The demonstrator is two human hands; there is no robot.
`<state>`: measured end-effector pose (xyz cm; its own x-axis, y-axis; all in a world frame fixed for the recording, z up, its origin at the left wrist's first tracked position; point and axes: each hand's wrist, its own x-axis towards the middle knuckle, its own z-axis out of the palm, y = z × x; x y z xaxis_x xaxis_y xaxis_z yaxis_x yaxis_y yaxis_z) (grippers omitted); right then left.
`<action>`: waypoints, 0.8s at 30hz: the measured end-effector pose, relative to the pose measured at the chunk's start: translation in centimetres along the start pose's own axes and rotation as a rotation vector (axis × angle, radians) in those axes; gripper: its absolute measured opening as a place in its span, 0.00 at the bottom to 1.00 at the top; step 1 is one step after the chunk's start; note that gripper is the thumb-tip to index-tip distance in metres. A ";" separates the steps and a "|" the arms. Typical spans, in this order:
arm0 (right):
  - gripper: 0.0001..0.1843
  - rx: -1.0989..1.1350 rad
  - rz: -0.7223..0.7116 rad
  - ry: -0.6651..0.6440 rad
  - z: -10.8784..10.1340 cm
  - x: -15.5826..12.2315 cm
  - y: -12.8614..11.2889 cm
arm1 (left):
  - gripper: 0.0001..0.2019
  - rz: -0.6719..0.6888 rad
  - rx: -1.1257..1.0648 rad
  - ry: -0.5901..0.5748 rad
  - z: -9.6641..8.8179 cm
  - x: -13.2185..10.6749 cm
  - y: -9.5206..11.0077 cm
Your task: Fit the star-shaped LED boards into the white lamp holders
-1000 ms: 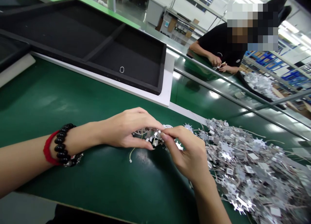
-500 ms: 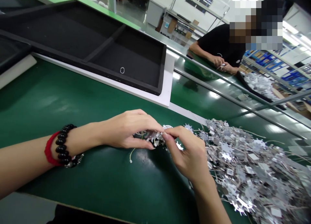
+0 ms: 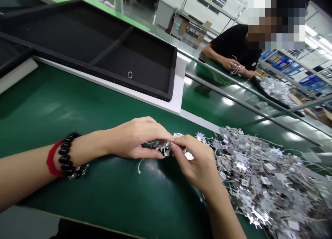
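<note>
Head view: metal pile [image 3: 269, 183] flanks hands [image 3: 138, 137], tray [image 3: 150, 59] beyond.

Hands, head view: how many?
4. Wearer's left hand and right hand meet at metal parts near centre; a co-worker's two hands, close together, upper right. None seems hidden.

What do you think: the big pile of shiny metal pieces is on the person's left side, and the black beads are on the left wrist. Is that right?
Not quite: the head view shows the big pile of shiny metal pieces on the person's right side, beside the right hand. The black beads are on the left wrist.
</note>
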<state>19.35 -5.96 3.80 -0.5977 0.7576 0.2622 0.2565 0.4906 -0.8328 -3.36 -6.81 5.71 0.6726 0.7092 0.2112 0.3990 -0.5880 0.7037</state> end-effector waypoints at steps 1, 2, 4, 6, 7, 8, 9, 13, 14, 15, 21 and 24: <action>0.05 -0.003 -0.001 0.001 0.0 0.0 0.0 | 0.15 -0.003 -0.003 -0.001 0.0 0.0 0.0; 0.05 -0.005 -0.004 0.002 0.0 0.0 0.0 | 0.15 -0.007 -0.005 -0.003 0.0 0.0 0.0; 0.05 -0.007 -0.006 0.003 0.1 0.1 0.0 | 0.15 -0.011 -0.008 -0.003 0.1 -0.1 0.0; 0.05 -0.005 -0.008 0.004 0.1 0.1 0.1 | 0.15 -0.014 -0.008 -0.002 0.1 -0.1 0.0; 0.05 -0.003 -0.008 0.004 0.1 0.0 0.1 | 0.15 -0.016 -0.007 -0.003 0.1 -0.1 0.0; 0.05 0.000 -0.008 0.002 0.1 0.0 0.2 | 0.14 -0.019 -0.006 -0.005 0.1 -0.1 0.0; 0.05 0.001 -0.005 0.003 0.1 0.0 0.2 | 0.14 -0.020 -0.005 -0.008 0.1 -0.1 0.0; 0.05 0.003 -0.004 0.002 0.2 -0.2 0.4 | 0.15 -0.028 0.000 -0.018 0.0 0.0 0.0; 0.05 0.004 -0.002 -0.001 0.2 -0.2 0.4 | 0.15 -0.029 -0.001 -0.015 0.1 0.0 0.0; 0.05 0.004 0.002 -0.004 0.2 -0.2 0.4 | 0.15 -0.032 -0.002 -0.015 0.1 0.0 0.0; 0.05 -0.002 0.036 -0.048 0.3 -0.2 0.3 | 0.12 -0.066 -0.006 -0.031 0.3 -0.4 0.0; 0.06 -0.001 0.040 -0.060 0.3 -0.1 0.4 | 0.12 -0.081 -0.010 -0.036 0.5 -0.6 -0.1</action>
<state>19.26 -6.04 3.29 -0.6313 0.7497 0.1987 0.2824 0.4608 -0.8414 -3.48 -7.33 5.21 0.6605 0.7397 0.1288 0.4468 -0.5252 0.7242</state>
